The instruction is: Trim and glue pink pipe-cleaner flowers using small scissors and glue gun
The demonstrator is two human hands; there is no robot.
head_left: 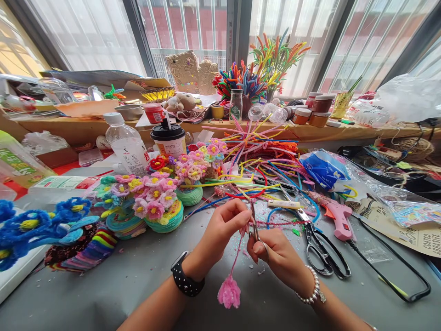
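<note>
Between the fingertips of my left hand point(223, 230) the stem of a pink pipe-cleaner flower point(229, 293) is pinched. Its fuzzy head hangs downward above the grey table, below my hands. My right hand point(280, 253) has its fingers in the handles of small metal scissors point(255, 225). The blades point up, close beside the left fingertips and the pink stem. Whether they touch the stem I cannot tell. To the left stand pots of finished fuzzy flowers, among them a pink bunch point(156, 195) in a green pot and blue flowers point(29, 224) in a striped pot.
Large black-handled scissors point(322, 253) and a pink glue gun point(337, 214) with its cord lie at right. Loose pipe cleaners point(258, 151) are heaped behind my hands. A water bottle point(126, 145) and a lidded cup point(168, 140) stand behind the flowers. Jars point(320, 110) line the ledge.
</note>
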